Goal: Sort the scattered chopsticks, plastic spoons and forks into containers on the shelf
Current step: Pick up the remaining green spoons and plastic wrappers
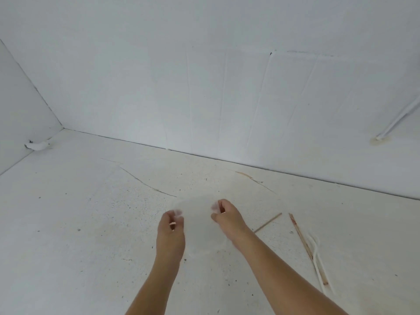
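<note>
Head view: A person's two bare forearms reach up from the bottom edge toward the center of the frame, over a white, speckled surface (91, 223) marked by thin cracks.

The left hand (171, 228), just left of center, has its fingers curled inward, with thumb and fingertips pinched on the edge of a clear object (197, 223). The object is too faint and blurred to identify. The right hand (226, 215), just right of center, is curled the same way and pinches the opposite edge, so the object spans the gap between the two hands.

To the right of the right wrist, a short chopstick (269, 222) lies at a slant on the surface, its lower end hidden behind the forearm. Farther right, toward the lower right of the frame, a long chopstick (306, 247) with reddish marks near its top lies beside a white plastic utensil (316, 258); whether that is a spoon or a fork cannot be told.

A white rod (396, 120) leans along the back wall (204, 87) at upper right. A white scrap (37, 145) sits in the corner at left.
</note>
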Available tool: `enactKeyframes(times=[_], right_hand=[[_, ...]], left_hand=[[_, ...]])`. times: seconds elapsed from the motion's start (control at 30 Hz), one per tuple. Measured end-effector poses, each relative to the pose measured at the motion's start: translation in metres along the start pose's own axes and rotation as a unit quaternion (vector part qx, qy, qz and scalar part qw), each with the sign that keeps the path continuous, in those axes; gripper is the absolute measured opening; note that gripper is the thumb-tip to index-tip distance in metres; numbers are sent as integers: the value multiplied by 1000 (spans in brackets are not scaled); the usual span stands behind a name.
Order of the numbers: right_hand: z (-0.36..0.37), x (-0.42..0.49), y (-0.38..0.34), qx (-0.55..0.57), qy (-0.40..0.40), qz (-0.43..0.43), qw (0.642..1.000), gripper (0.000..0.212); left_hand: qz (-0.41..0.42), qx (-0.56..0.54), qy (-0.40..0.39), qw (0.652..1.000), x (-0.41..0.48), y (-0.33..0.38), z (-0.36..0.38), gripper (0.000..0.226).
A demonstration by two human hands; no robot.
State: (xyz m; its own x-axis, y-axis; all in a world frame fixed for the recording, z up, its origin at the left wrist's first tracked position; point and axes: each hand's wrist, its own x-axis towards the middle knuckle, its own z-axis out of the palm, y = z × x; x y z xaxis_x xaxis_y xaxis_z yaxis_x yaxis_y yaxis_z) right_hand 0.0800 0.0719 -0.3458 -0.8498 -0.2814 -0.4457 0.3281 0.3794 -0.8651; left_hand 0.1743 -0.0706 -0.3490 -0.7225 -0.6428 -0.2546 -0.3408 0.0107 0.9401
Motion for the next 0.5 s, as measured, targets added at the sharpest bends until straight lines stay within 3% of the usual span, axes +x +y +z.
enactKeyframes(times=[0.07, 0.17, 0.3, 0.4, 0.5], right_hand=[[-5, -25, 8, 1, -39, -24, 999, 37], [-2, -55, 19, -26, -51, 2, 998, 61], [0, -61, 10, -32, -48, 17, 998, 56], [-21, -65, -5, -1, -20, -20, 1000, 50], [-87, -98, -16, 12, 69, -88, 994, 27]], left_hand=[[113, 16, -66, 991, -16, 0, -9, 10], [142, 57, -135, 979, -34, -17, -5, 12], [106, 89, -135, 981, -37, -20, 4, 30], [137, 157, -128, 970, -37, 5, 0, 48], [172, 250, -252, 919, -40, 53, 13, 63]])
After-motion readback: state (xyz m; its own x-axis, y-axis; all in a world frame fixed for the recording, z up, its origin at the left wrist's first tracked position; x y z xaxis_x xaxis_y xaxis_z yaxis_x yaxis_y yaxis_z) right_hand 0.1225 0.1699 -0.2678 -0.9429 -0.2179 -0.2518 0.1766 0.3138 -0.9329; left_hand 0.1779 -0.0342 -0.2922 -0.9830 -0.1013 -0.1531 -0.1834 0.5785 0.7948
